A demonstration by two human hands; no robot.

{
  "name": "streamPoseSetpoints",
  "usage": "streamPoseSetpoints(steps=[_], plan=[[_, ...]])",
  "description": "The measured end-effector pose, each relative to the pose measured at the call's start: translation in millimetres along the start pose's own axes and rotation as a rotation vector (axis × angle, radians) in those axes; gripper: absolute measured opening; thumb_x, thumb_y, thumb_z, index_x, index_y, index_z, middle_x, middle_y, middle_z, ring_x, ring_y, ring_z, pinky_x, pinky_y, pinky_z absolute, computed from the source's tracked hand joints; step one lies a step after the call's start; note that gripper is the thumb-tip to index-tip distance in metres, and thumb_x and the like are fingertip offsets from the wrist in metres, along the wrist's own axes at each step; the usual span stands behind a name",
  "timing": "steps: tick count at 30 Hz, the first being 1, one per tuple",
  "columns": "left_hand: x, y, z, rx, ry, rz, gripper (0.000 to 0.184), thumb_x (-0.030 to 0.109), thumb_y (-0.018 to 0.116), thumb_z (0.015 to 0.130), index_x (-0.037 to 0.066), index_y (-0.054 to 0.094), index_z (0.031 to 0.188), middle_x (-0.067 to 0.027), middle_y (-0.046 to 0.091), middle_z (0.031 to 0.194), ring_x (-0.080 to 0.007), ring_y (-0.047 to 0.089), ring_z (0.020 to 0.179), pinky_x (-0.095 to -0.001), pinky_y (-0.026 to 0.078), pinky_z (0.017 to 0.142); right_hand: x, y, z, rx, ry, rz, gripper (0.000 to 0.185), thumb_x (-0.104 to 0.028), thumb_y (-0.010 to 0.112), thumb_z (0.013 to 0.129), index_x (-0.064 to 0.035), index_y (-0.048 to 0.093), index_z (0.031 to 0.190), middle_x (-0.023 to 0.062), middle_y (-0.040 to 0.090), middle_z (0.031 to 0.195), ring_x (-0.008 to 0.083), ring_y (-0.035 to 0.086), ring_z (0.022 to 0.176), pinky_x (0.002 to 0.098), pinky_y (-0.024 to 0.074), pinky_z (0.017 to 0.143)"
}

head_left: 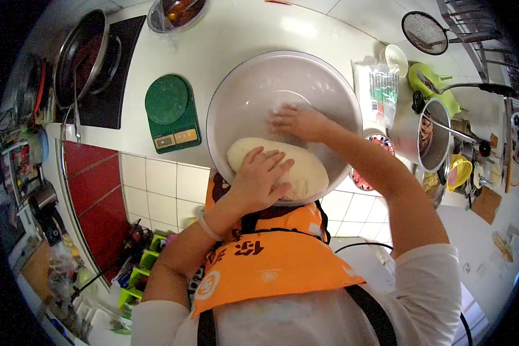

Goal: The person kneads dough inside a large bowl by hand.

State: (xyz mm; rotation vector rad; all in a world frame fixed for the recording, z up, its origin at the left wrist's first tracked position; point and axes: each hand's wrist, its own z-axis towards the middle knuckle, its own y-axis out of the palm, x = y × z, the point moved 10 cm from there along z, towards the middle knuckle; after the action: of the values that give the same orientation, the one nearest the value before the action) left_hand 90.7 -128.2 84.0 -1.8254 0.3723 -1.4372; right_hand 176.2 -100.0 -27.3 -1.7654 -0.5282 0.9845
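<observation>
A large, pale lump of dough lies along the near side of a wide, light-coloured metal basin. My left hand rests on top of the dough with its fingers spread and lying flat. Farther into the basin, my right hand is over the bare bottom beyond the dough, its fingers stretched out and slightly blurred. Nothing shows in its grasp. Part of the dough's upper surface is hidden under my left hand.
Left of the basin sits a green kitchen scale; a wok stands on the black stove beyond. Plastic packaging, a metal pot and a green board crowd the right side. A bowl is at the back.
</observation>
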Motion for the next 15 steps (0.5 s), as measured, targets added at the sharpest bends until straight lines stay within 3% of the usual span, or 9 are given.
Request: streamPoseSetpoints(steps=[2, 5, 6, 8, 9, 11, 15], plan=[[0.4, 0.4, -0.7, 0.01, 0.01, 0.023, 0.053, 0.039, 0.058, 0.088, 0.011, 0.054, 0.133, -0.0203, 0.056, 0.131, -0.0366, 0.049, 0.124, -0.0546, 0.026, 0.111, 39.6, -14.1, 9.6, -0.019, 0.364, -0.048, 0.053, -0.019, 0.05, 0.091, -0.015, 0.043, 0.143, 0.0035, 0.035, 0.154, 0.024, 0.03, 0.143, 0.0426, 0.0247, 0.118], [-0.9, 0.4, -1.6, 0.029, 0.025, 0.014, 0.053, 0.039, 0.058, 0.088, 0.011, 0.055, 0.132, -0.0204, 0.056, 0.13, -0.0369, 0.049, 0.123, -0.0545, 0.026, 0.111, 48.4, -3.8, 7.1, 0.153, 0.47, -0.08, 0.054, -0.019, 0.052, 0.09, -0.0134, 0.042, 0.143, 0.0036, 0.032, 0.155, 0.0243, 0.029, 0.144, 0.0405, 0.0239, 0.118], [-0.6, 0.4, 0.5, 0.035, 0.031, 0.012, 0.053, 0.039, 0.058, 0.088, 0.011, 0.055, 0.132, -0.0204, 0.056, 0.13, -0.0369, 0.049, 0.123, -0.0545, 0.026, 0.111, 43.1, -0.6, -1.0, 0.15, 0.474, -0.087, 0.054, -0.019, 0.052, 0.09, -0.0134, 0.042, 0.143, 0.0036, 0.032, 0.155, 0.0243, 0.029, 0.144, 0.0405, 0.0239, 0.118], [-1.6, -0.5, 0.4, 0.026, 0.023, -0.004, 0.052, 0.038, 0.058, 0.088, 0.01, 0.054, 0.132, -0.0202, 0.056, 0.131, -0.0371, 0.049, 0.123, -0.0544, 0.026, 0.111, 15.2, 32.0, -26.7, -0.045, 0.491, 0.287, 0.054, -0.019, 0.052, 0.09, -0.0126, 0.042, 0.143, 0.003, 0.033, 0.155, 0.0222, 0.03, 0.144, 0.0388, 0.0244, 0.118], [-1.0, -1.5, 0.5, 0.029, 0.027, -0.009, 0.052, 0.038, 0.058, 0.088, 0.01, 0.054, 0.132, -0.0202, 0.056, 0.131, -0.0371, 0.049, 0.123, -0.0544, 0.026, 0.111, 8.1, 30.0, -40.7, -0.05, 0.495, 0.284, 0.054, -0.019, 0.052, 0.09, -0.0126, 0.042, 0.143, 0.003, 0.033, 0.155, 0.0222, 0.03, 0.144, 0.0388, 0.0244, 0.118], [-2.6, -0.9, 1.9, 0.017, 0.006, -0.015, 0.052, 0.039, 0.057, 0.089, 0.01, 0.055, 0.132, -0.0204, 0.056, 0.131, -0.0372, 0.049, 0.123, -0.0544, 0.025, 0.111, -14.1, 16.6, -55.6, -0.088, 0.305, 0.03, 0.053, -0.018, 0.05, 0.092, -0.0135, 0.042, 0.144, 0.0019, 0.035, 0.154, 0.0201, 0.03, 0.143, 0.0396, 0.0239, 0.118], [-3.1, -2.1, 1.9, 0.041, 0.026, -0.006, 0.052, 0.04, 0.055, 0.09, 0.01, 0.055, 0.132, -0.0206, 0.056, 0.131, -0.0372, 0.05, 0.123, -0.0541, 0.025, 0.111, 8.1, -2.5, -30.5, -0.029, 0.365, 0.03, 0.055, -0.014, 0.051, 0.089, -0.0114, 0.042, 0.143, 0.0041, 0.039, 0.151, 0.0221, 0.031, 0.142, 0.0404, 0.0212, 0.119]])
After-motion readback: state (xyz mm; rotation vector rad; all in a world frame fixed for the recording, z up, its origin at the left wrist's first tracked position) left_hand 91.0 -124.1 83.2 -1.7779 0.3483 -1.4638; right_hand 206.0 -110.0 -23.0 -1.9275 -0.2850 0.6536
